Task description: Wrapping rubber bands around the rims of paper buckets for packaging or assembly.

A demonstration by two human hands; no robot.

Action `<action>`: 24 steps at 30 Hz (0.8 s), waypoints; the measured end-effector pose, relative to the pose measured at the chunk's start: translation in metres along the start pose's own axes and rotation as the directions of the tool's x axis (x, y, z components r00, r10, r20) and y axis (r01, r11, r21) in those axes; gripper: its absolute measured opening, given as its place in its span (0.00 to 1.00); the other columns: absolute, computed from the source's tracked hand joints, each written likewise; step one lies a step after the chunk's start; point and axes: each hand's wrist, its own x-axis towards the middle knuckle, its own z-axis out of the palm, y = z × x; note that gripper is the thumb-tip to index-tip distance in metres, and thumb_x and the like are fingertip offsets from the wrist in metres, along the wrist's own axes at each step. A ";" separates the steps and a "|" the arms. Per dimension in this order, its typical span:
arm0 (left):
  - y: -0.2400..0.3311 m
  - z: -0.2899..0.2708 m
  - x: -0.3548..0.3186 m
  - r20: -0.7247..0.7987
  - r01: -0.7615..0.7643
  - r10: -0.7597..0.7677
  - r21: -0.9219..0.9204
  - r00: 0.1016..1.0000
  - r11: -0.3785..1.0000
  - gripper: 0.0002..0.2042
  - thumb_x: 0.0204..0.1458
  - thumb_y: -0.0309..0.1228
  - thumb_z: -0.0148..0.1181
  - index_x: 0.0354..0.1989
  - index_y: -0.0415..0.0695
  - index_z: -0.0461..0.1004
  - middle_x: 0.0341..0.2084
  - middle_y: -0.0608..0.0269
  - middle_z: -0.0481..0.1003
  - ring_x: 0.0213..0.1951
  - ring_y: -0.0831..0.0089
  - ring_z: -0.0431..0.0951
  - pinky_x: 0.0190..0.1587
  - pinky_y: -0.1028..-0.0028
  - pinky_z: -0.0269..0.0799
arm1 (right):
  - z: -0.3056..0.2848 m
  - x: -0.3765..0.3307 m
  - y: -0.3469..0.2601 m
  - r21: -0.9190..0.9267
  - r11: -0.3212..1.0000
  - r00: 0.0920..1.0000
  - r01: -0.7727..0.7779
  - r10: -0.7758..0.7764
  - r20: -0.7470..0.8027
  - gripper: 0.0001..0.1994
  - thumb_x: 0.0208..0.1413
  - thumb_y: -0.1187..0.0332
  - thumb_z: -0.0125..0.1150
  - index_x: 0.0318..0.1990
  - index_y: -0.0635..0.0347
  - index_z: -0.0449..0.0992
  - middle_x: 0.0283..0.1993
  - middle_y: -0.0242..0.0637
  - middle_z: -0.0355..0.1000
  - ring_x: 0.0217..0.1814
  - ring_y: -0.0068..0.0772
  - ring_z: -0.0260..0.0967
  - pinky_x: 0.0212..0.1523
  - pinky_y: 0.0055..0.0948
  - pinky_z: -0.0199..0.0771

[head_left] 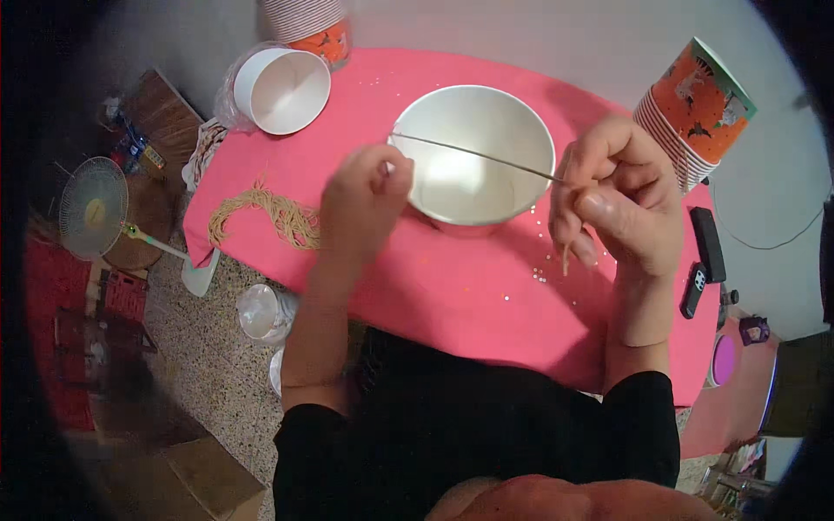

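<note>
My right hand (630, 195) pinches one end of a thin, straight, dark rod (478, 154), which looks like a long needle. The rod slants leftward over the mouth of a large white paper bucket (407, 187) standing on the table. A short tan cord end (566, 260) hangs below my right fingers. Close to the bucket's left rim is my left hand (365, 195), slightly blurred, with its fingers curled in and thumb against them; whatever it may hold is hidden. The rod's far tip lies just above that hand. A loose bundle of tan cord (269, 217) lies left of it.
A pink cloth (469, 313) covers the table, with small pale beads (540, 252) scattered on it. Stacked orange-printed buckets (695, 108) stand at right, more (313, 30) at back left beside a tipped white bucket (282, 91). Two dark remotes (708, 243) lie at the right edge.
</note>
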 end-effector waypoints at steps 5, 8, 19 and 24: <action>-0.026 -0.010 0.024 -0.179 -0.037 0.039 0.016 0.983 0.999 0.07 0.52 0.29 0.58 0.36 0.39 0.75 0.26 0.57 0.73 0.29 0.69 0.74 0.35 0.71 0.70 | -0.003 0.000 -0.002 -0.016 0.996 0.993 -0.087 0.088 0.075 0.05 0.56 0.78 0.56 0.40 0.68 0.71 0.28 0.41 0.75 0.18 0.20 0.68 0.17 0.16 0.66; -0.004 -0.012 0.008 -0.224 -0.002 -0.025 -0.120 0.974 0.993 0.08 0.54 0.29 0.57 0.38 0.39 0.76 0.32 0.61 0.76 0.30 0.75 0.74 0.35 0.75 0.70 | -0.005 0.002 -0.002 -0.010 0.993 0.990 -0.120 0.120 0.072 0.05 0.57 0.78 0.56 0.40 0.68 0.72 0.30 0.42 0.75 0.21 0.23 0.72 0.20 0.17 0.71; 0.064 -0.002 -0.055 0.505 0.476 -0.078 -0.738 0.860 0.479 0.07 0.57 0.26 0.55 0.39 0.36 0.73 0.25 0.65 0.74 0.22 0.84 0.69 0.25 0.82 0.66 | -0.011 0.007 0.012 0.017 0.997 0.997 0.073 -0.073 -0.006 0.06 0.58 0.79 0.52 0.42 0.70 0.70 0.36 0.50 0.75 0.35 0.40 0.78 0.32 0.27 0.81; 0.042 0.001 -0.064 0.354 0.425 -0.237 -0.790 0.905 0.442 0.05 0.57 0.25 0.54 0.39 0.37 0.73 0.24 0.65 0.74 0.22 0.84 0.69 0.23 0.82 0.66 | -0.032 0.016 0.014 0.025 0.996 0.987 0.090 -0.086 -0.133 0.08 0.60 0.76 0.51 0.44 0.69 0.70 0.37 0.50 0.75 0.35 0.42 0.78 0.36 0.31 0.82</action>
